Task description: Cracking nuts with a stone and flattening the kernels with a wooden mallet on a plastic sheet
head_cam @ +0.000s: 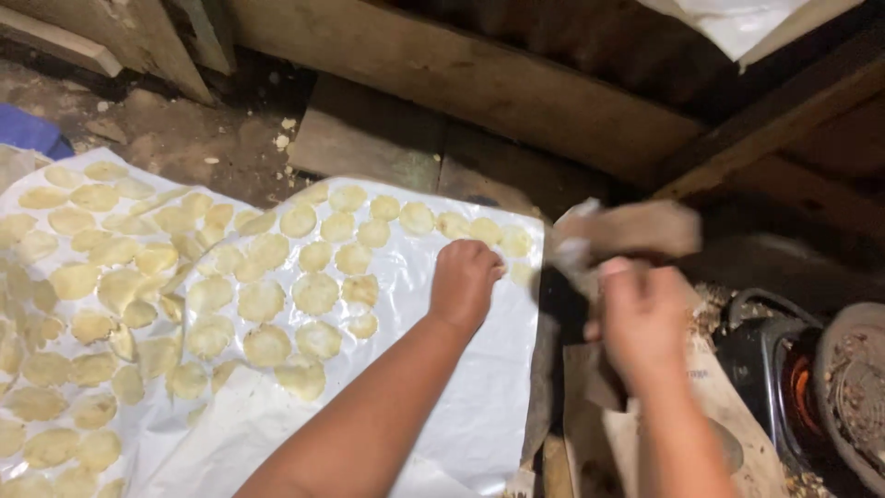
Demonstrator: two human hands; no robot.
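The left hand (466,281) is curled into a loose fist, knuckles up, at the right end of a crinkled white plastic sheet (479,387) spread over the dirt floor (175,138). Its fingertips press down on or just beside a pale yellow round slice (513,242) near the sheet's far right edge; whether it pinches a slice inside the fist cannot be told. The sheet bears many such thin slices (315,293), laid flat in loose rows, some overlapping, thick on the left and thinning toward the forearm, with the near right part of the sheet bare.

The right hand (636,314) is blurred, raised just right of the sheet's edge, fingers closed around a crumpled brownish piece of paper or cloth (636,229) that sticks up above the knuckles. Beneath that hand lies a flat sheet of brown cardboard (728,406).

At the far right stands a dark round stove (765,360) with an orange glow (800,392) showing inside it, and a shallow round pan (853,387) sits over it, holding greyish grainy matter too blurred to name. Rough wooden planks (461,74) run across the background, and a blue cloth (28,131) shows at the left edge
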